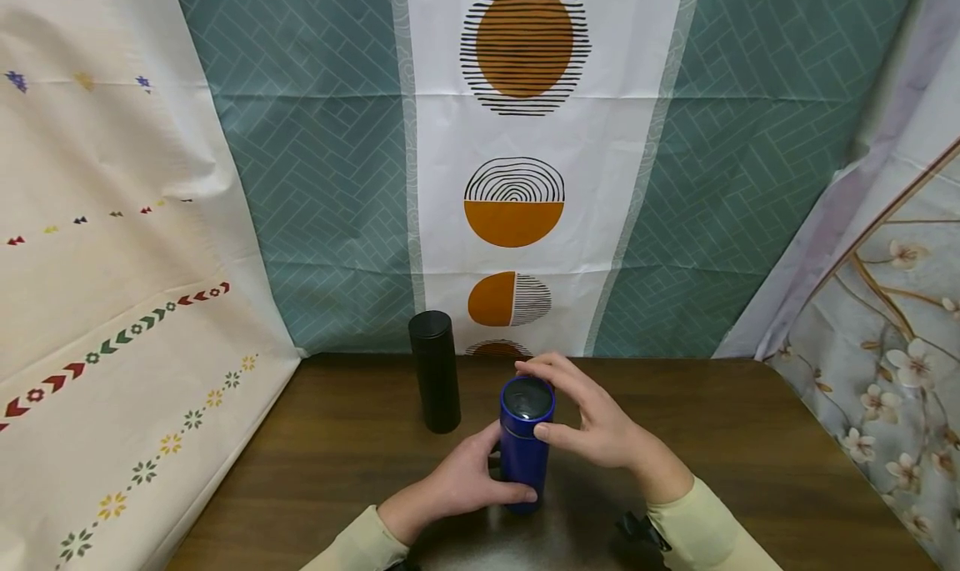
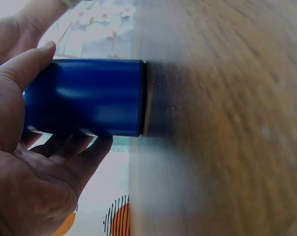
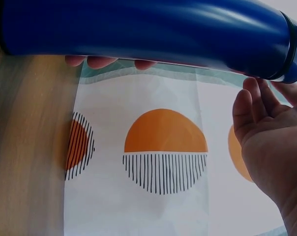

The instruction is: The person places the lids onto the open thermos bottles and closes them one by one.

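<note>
A blue thermos flask (image 1: 522, 463) with a dark-topped lid (image 1: 528, 398) stands upright near the front middle of the table. My left hand (image 1: 471, 476) grips its body from the left, thumb across the front and fingers round the far side. At the top, my right hand (image 1: 596, 417) holds the lid, with the thumb on the near side and the fingers over the far rim. In the left wrist view the flask's base (image 2: 143, 98) sits at the tabletop. The right wrist view has the seam between lid and body beside the right fingers (image 3: 244, 105).
A black cylindrical flask (image 1: 437, 379) stands upright behind and to the left of the blue one. The brown wooden table (image 1: 337, 471) ends at a patterned green and white cloth (image 1: 330, 179). Printed cloths hang at the left and right sides.
</note>
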The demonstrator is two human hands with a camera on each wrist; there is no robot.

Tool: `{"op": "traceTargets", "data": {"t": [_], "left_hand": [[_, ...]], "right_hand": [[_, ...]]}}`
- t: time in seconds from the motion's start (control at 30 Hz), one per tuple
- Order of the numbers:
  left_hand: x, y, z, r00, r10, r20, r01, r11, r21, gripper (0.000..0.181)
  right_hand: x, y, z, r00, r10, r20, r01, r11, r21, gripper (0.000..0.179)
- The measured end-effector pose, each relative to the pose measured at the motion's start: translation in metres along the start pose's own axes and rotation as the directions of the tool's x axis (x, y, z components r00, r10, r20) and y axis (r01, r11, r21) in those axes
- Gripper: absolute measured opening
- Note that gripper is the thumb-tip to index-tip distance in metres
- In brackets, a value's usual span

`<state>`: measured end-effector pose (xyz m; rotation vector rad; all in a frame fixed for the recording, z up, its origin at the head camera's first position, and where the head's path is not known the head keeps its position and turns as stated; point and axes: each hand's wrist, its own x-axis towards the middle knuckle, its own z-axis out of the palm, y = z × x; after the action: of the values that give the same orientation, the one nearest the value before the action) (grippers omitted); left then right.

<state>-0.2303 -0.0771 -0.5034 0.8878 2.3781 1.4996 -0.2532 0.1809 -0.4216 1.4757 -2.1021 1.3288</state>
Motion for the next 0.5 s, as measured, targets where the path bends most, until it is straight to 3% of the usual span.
{"op": "traceTargets", "data": {"t": [0.5], "left_hand": [[-0.0003,0.0003,-0.0003,1.000,0.010,0.003,-0.010,1.000,0.007,0.083]], "right_hand": [[0.0015,-0.0011,-0.0025,1.000,-0.007,0.005,0.007,1.000,0.005,0.067]]}}
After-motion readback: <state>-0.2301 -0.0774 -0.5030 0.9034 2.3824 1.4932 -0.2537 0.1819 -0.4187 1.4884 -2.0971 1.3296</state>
